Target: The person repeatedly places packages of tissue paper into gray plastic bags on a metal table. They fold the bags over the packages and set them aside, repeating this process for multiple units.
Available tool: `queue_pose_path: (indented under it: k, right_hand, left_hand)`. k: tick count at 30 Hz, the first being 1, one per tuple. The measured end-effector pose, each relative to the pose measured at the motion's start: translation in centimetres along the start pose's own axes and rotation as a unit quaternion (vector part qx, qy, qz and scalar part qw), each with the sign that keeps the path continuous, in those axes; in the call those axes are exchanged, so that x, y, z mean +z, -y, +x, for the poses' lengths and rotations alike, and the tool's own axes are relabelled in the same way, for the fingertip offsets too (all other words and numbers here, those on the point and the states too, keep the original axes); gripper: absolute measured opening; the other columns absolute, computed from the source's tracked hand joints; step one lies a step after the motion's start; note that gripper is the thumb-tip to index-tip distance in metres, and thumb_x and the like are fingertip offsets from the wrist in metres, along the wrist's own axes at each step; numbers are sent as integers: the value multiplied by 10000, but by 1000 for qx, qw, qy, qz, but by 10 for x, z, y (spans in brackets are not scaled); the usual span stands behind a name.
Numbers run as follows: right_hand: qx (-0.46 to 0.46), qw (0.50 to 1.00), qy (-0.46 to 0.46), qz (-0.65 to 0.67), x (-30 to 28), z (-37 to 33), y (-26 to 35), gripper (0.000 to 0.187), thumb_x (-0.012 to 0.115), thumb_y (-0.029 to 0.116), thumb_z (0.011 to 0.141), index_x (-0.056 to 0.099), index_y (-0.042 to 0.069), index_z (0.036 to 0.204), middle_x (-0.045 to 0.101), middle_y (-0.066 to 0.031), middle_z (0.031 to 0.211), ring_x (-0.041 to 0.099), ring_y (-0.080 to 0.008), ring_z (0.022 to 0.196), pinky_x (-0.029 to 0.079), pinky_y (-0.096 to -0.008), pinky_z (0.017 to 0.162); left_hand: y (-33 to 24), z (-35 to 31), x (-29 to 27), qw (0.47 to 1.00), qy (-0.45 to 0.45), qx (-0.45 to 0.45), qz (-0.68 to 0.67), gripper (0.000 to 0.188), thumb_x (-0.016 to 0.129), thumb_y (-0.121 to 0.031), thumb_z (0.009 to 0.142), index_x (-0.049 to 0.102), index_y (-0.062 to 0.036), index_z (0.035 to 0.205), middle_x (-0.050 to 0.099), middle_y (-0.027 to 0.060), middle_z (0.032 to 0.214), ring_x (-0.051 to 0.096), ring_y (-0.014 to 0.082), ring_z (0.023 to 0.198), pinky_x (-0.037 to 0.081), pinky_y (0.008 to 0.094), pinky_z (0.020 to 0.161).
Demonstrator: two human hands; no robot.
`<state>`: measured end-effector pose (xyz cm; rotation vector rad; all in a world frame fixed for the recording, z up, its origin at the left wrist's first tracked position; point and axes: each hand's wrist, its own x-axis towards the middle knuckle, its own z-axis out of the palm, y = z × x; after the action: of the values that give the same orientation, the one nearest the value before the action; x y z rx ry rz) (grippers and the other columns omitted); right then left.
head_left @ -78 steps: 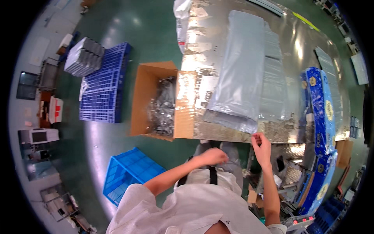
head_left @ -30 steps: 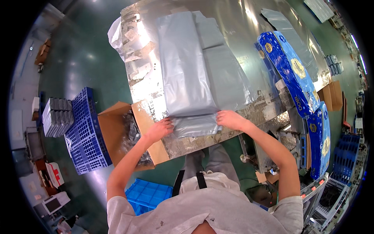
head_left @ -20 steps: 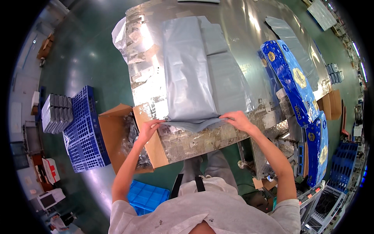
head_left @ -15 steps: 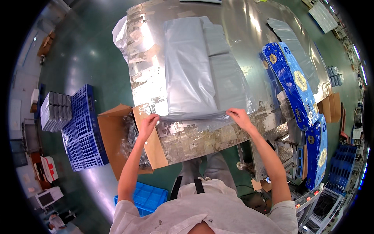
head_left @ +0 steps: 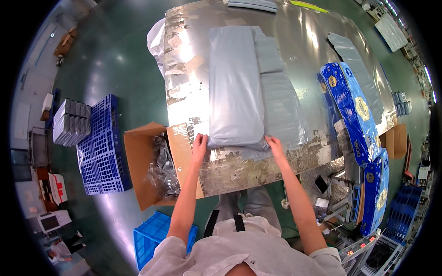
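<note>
A long grey plastic bag (head_left: 235, 96) lies lengthwise on the shiny metal table (head_left: 304, 41), on top of a stack of similar grey bags (head_left: 281, 110). My left hand (head_left: 200, 146) grips the near left corner of the top bag. My right hand (head_left: 275, 145) holds its near right corner. Both hands rest at the bag's near end, close to the table's front edge.
An open cardboard box (head_left: 149, 168) with shiny wrapped items stands left of the table. Blue crates (head_left: 103, 147) sit further left, another blue crate (head_left: 154, 239) by my legs. Blue printed packages (head_left: 352, 106) lie on the table's right side. A clear bag (head_left: 156, 39) hangs off the far left corner.
My hands came together at the near end of the grey bag and pushed it slightly away along the table; the view shifted closer over the stack.
</note>
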<state>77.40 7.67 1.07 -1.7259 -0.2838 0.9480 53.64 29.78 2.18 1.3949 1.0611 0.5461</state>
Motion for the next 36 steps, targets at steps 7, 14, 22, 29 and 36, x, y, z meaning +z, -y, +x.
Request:
queue_pose_path:
  k: [7, 14, 22, 29, 36]
  right_hand:
    - [-70, 964, -167, -195, 30, -20, 24, 420, 515, 344, 911, 518, -49, 1061, 574, -117, 987, 528, -200, 907, 393, -315, 830]
    - [-118, 985, -97, -81, 76, -35, 54, 696, 454, 402, 920, 218, -65, 1379, 279, -232, 1420, 280, -321, 1316, 215, -362, 1078]
    - [35, 962, -20, 270, 60, 34, 27, 777, 573, 480, 842, 266, 29, 1394, 352, -115, 1392, 325, -229, 1283, 239, -348, 1069]
    - [82, 965, 145, 202, 23, -4, 133, 797, 718, 204, 724, 276, 44, 1368, 475, -126, 1240, 482, -228, 1129, 422, -357, 919]
    - [-72, 973, 210, 67, 34, -15, 177, 788, 730, 190, 720, 304, -10, 1352, 474, -180, 1211, 439, -228, 1168, 344, -353, 1002]
  left_hand:
    - [0, -2, 9, 982, -165, 56, 73, 298, 519, -128, 891, 491, 17, 1151, 549, 184, 1054, 532, 270, 936, 418, 359, 826]
    - [-43, -24, 45, 977, -44, 124, 168, 681, 536, -281, 893, 194, 7, 1406, 315, 244, 1399, 309, 359, 1299, 246, 367, 1066]
    - [-33, 10, 37, 974, 68, -158, -146, 710, 337, -500, 946, 236, 41, 1395, 238, 119, 1464, 236, 212, 1336, 172, 309, 1095]
    - [-78, 17, 6, 957, 177, -191, -130, 846, 346, -662, 864, 182, -64, 1439, 201, 109, 1483, 223, 237, 1350, 198, 367, 1088]
    - [-98, 22, 24, 955, 56, -216, -198, 726, 691, -392, 760, 394, -4, 1297, 550, 135, 1157, 556, 219, 1023, 459, 347, 875]
